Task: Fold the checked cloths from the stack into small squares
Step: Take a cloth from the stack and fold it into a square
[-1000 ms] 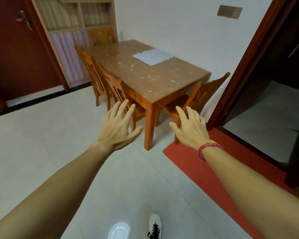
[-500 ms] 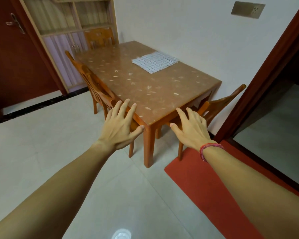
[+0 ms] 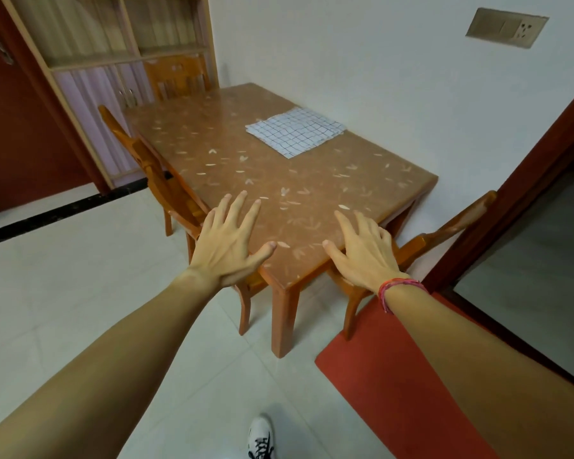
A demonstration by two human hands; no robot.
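The stack of checked cloths (image 3: 295, 131) lies flat on the table (image 3: 312, 200), toward its far side near the wall. Left hand (image 3: 227, 246) and right hand (image 3: 362, 253) hover at the table's near corner, fingers spread, grasping nothing.

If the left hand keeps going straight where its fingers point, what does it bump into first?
Probably nothing soon. The left hand points across the bare brown table; the checked cloths lie off to its right. The height of the hand above the table is unclear.
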